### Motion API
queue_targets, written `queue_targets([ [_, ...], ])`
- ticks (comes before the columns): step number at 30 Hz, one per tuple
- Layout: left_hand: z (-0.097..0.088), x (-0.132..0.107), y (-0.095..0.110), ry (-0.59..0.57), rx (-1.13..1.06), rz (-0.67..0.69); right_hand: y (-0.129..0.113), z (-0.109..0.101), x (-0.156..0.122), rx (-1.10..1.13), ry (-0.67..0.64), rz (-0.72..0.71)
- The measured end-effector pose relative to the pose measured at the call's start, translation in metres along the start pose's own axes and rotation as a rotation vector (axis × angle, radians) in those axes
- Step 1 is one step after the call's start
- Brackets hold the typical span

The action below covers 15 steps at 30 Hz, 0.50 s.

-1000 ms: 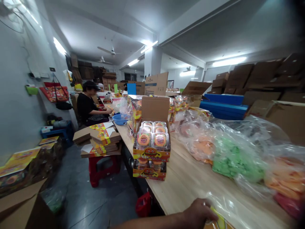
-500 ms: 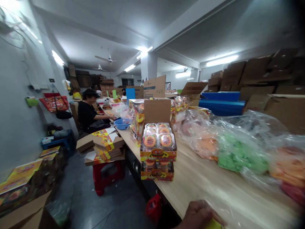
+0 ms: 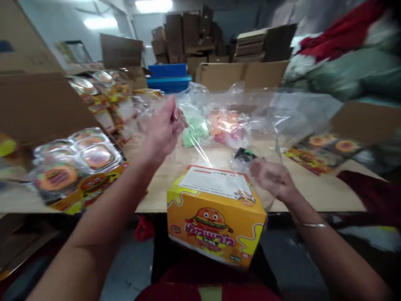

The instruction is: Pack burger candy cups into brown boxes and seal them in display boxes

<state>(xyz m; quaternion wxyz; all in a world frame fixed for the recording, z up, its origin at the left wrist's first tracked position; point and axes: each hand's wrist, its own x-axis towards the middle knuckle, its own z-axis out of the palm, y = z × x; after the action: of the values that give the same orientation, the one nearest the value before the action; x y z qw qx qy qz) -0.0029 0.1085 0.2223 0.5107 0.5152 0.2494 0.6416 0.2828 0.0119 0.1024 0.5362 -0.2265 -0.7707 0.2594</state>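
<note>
Wooden table (image 3: 156, 188) leaves bare room on both sides of the orange cardboard carton (image 3: 216, 221), which reaches past its front edge. The closed left hand (image 3: 164, 131) grips shiny clear film (image 3: 200, 152); the right hand (image 3: 272, 177) is blurred, I cannot tell its grip. Leftward, an open display box (image 3: 100, 184) contains transparent packs (image 3: 98, 156).

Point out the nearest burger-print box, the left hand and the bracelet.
Burger-print box (image 3: 215, 219): head view, front panel.
Left hand (image 3: 165, 128): head view, middle of the hand.
Bracelet (image 3: 309, 224): head view, visible part of the band.
</note>
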Motion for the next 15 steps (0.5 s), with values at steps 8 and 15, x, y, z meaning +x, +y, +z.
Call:
queue_targets([
  [8, 0.05, 0.072, 0.024, -0.144, 0.077, 0.125, -0.065, 0.049, 0.023, -0.262, -0.047, -0.161],
  [15, -0.019, 0.054, 0.004, -0.042, 0.284, 0.058, -0.012, 0.083, 0.032, -0.26, -0.111, -0.184],
])
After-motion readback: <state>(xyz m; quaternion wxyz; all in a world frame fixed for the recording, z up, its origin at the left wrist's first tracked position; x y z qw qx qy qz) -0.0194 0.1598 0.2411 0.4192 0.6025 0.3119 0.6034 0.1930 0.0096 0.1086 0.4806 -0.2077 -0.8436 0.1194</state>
